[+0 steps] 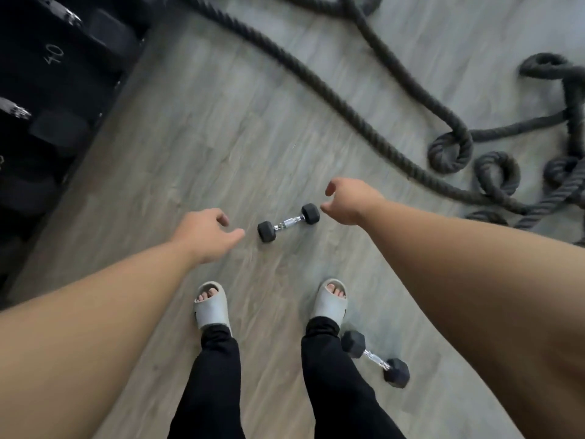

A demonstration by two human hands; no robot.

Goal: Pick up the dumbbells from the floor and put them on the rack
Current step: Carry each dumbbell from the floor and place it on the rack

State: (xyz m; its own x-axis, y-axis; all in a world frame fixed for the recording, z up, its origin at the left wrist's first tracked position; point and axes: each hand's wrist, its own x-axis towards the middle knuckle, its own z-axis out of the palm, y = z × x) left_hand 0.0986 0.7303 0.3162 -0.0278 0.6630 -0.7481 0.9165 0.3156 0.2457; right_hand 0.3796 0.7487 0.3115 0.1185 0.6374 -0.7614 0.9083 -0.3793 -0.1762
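A small black hex dumbbell (288, 222) with a chrome handle lies on the grey wood floor in front of my feet. My left hand (207, 232) hovers just left of it, fingers loosely spread, holding nothing. My right hand (349, 199) hovers just right of it, also empty with fingers apart. A second small hex dumbbell (375, 359) lies on the floor beside my right foot. The dark dumbbell rack (47, 99) stands at the left edge, holding large black dumbbells, one marked 40.
A thick black battle rope (342, 99) snakes across the floor from the top centre to coils at the right. My feet in pale slides (210, 307) stand at the bottom centre. Bare floor lies between the rack and the rope.
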